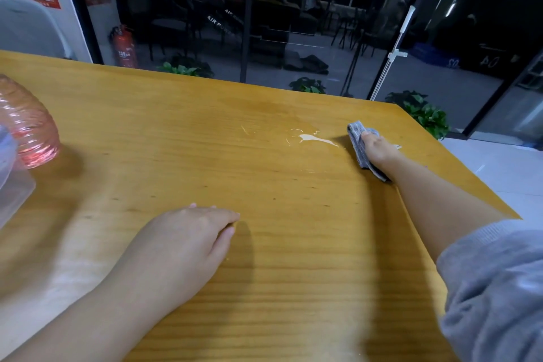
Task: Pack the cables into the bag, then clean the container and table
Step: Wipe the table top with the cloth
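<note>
A person's right hand (377, 147) presses a folded grey cloth (360, 145) onto the wooden tabletop (264, 258) near its far right edge, grip closed around it, just beside a wet smear (316, 139). The cloth looks soft, light and easily bunched. The left hand (188, 241) rests flat, holding nothing.

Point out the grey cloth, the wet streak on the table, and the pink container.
grey cloth (356, 141): head view, folded part beside fingers.
wet streak (316, 139): head view, its pale middle.
pink container (32, 129): head view, ribbed side.

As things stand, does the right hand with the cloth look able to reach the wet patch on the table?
Probably yes: the right hand holds the cloth just beside the wet patch, with only bare table between.
</note>
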